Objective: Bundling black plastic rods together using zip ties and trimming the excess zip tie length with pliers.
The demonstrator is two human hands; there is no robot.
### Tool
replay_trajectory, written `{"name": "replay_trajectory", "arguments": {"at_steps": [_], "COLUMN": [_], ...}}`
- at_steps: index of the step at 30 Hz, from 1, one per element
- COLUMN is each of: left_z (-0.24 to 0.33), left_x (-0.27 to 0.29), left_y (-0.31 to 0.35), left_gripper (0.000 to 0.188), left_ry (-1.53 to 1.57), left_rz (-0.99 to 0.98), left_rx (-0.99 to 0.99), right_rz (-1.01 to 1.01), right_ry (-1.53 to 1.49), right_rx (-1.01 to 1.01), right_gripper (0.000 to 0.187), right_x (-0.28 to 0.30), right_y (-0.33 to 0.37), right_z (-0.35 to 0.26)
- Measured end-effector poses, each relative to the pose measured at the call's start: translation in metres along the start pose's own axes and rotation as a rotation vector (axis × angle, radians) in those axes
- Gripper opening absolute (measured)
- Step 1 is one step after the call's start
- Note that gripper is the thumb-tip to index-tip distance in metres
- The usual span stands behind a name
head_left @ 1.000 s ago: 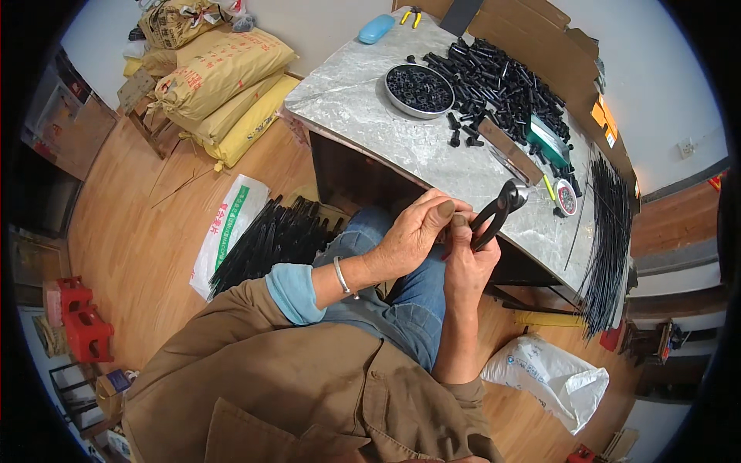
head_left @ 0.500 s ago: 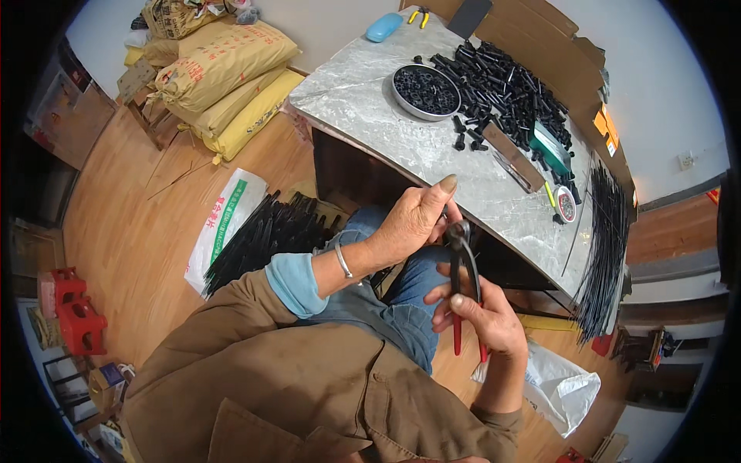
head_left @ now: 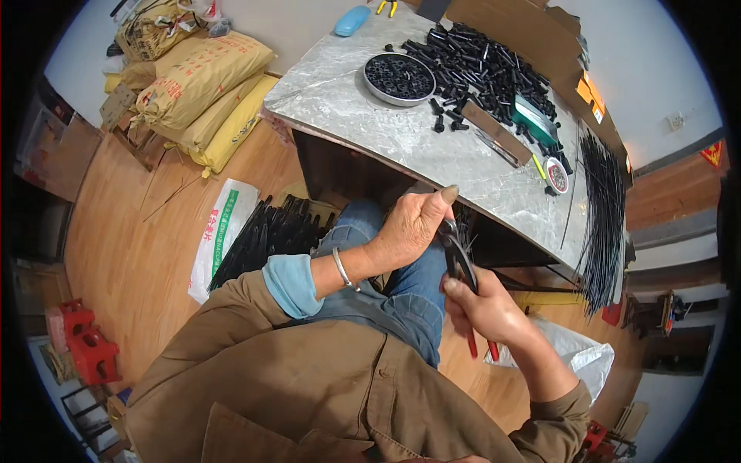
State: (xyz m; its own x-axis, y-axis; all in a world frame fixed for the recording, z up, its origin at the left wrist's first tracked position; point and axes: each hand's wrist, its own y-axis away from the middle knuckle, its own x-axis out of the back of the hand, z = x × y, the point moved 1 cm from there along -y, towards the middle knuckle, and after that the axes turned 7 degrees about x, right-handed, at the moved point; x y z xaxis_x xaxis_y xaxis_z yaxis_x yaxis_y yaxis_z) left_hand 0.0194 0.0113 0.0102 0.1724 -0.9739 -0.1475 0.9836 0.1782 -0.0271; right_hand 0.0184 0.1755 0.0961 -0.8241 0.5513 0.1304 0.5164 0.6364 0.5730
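My left hand [head_left: 413, 224] is closed, with its thumb uppermost, just in front of the table edge. What its fingers pinch is hidden behind the hand. My right hand [head_left: 490, 305] grips black pincers [head_left: 458, 255] with red handles. Their jaws are up against the fingers of my left hand, and the handles slant down to the right. On the grey marbled table [head_left: 324, 96] beyond my hands stands a round metal bowl [head_left: 397, 101] of small black pieces. Behind it lies a heap of black bolt-like parts [head_left: 494, 65].
A wooden strip [head_left: 494, 131], a teal container [head_left: 536, 123], a small dish [head_left: 555, 177] and long thin black rods [head_left: 603, 224] occupy the table's right side. More black rods [head_left: 262, 239] lie on the floor at left, near stacked sacks [head_left: 201, 81]. Red stools [head_left: 93, 351] stand farther left.
My right fingers have closed more tightly round the pincers, which have swung so the handles point further right. Their jaws are now closer to my left thumb. The whole view has shifted slightly.
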Motion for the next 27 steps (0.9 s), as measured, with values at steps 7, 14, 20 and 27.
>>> {"name": "replay_trajectory", "arguments": {"at_steps": [7, 14, 20, 27], "left_z": [0.002, 0.012, 0.004, 0.020], "left_x": [0.002, -0.002, -0.009, -0.011], "left_y": [-0.005, -0.002, -0.002, -0.014], "left_gripper": [0.067, 0.069, 0.066, 0.038], "left_ry": [0.083, 0.084, -0.087, -0.106], "left_rz": [-0.022, -0.073, -0.006, 0.103], "left_rx": [0.059, 0.091, -0.030, -0.060], "right_rz": [-0.059, -0.128, -0.072, 0.378], "right_ry": [-0.038, 0.021, 0.007, 0.847], "right_rx": [0.200, 0.002, -0.081, 0.383], "right_gripper": [0.027, 0.024, 0.014, 0.021], "right_x": [0.012, 0.031, 0.022, 0.036], "right_y": [-0.007, 0.008, 0.010, -0.030], "right_z": [0.014, -0.007, -0.008, 0.016]}}
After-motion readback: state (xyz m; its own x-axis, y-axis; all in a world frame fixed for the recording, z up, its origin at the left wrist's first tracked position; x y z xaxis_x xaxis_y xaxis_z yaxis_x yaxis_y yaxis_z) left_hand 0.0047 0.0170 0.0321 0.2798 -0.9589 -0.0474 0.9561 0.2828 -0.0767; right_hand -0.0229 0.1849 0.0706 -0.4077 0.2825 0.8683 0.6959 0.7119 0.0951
